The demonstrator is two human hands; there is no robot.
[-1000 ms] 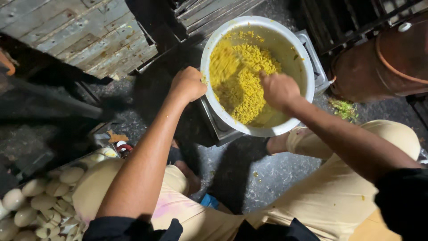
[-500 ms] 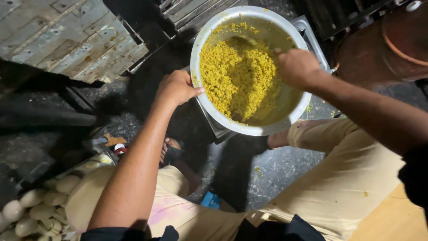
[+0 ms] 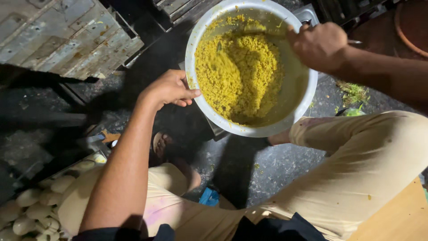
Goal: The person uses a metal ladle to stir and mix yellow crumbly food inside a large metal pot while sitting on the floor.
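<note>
The left hand (image 3: 168, 89) grips the near-left rim of a big white bowl (image 3: 307, 96), thumb on the edge, likely steadying it. The right hand (image 3: 318, 44) is closed around a metal utensil handle (image 3: 354, 42) at the far-right rim. Yellow crumbly mixture (image 3: 238, 73) fills the bowl, which rests on a metal stand (image 3: 307, 13) above the dark floor (image 3: 276, 165), between the knees. Pale round pieces (image 3: 26, 209) lie at lower left.
</note>
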